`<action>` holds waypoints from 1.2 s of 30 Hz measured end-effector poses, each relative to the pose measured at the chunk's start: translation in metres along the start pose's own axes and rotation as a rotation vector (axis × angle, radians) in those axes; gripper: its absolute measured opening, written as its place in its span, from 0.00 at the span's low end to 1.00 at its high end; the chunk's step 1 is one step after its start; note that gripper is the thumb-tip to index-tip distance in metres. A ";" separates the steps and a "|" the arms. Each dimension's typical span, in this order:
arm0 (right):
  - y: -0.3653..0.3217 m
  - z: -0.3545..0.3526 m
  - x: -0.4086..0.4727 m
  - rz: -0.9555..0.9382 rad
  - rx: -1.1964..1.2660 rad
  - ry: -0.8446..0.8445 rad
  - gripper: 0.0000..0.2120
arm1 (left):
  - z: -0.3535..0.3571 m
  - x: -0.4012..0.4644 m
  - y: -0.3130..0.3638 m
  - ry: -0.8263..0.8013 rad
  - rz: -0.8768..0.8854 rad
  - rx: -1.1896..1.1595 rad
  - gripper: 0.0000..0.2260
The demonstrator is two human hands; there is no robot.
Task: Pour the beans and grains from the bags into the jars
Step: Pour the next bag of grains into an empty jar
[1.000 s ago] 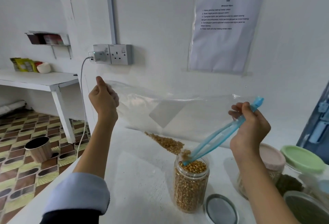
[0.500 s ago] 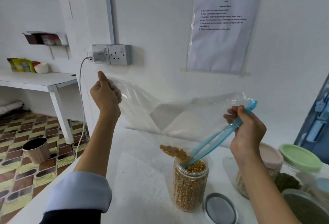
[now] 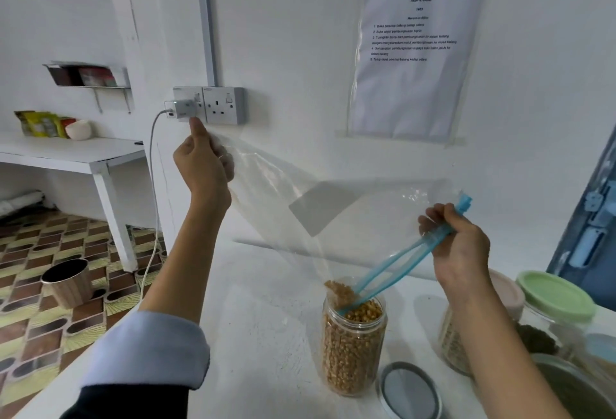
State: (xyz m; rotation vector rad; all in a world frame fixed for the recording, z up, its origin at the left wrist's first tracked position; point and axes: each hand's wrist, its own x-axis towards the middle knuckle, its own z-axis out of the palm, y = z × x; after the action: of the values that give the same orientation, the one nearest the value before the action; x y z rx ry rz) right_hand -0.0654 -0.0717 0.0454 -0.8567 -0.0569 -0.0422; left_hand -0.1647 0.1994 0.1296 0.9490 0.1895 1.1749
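A clear plastic zip bag (image 3: pixel 350 218) with a blue zip strip hangs tilted above an open clear jar (image 3: pixel 353 348) almost full of yellow corn kernels. My left hand (image 3: pixel 203 168) pinches the bag's bottom corner, raised high near the wall socket. Lower on the right, my right hand (image 3: pixel 458 245) grips the blue zip edge, whose open mouth dips into the jar. A small clump of kernels (image 3: pixel 338 292) sits at the bag's mouth on the jar's rim.
The jar's round lid (image 3: pixel 408 392) lies on the white table (image 3: pixel 266 335) just right of it. More jars stand at the right, one with a pink lid (image 3: pixel 506 292), one with a green lid (image 3: pixel 555 295). A charger cable (image 3: pixel 151 202) hangs from the wall socket.
My left hand has lifted the bag's bottom corner higher, steepening the bag. The kernels slid down from the bag's middle to its mouth at the jar.
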 end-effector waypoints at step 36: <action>0.014 -0.004 0.013 0.070 0.069 0.091 0.07 | 0.038 -0.004 0.011 -0.111 0.046 -0.028 0.24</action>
State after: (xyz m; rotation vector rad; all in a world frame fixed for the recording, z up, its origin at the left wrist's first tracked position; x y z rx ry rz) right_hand -0.0519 -0.0658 0.0336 -0.7863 0.0572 -0.0131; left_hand -0.1521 0.1766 0.1595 0.9955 0.0622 1.1607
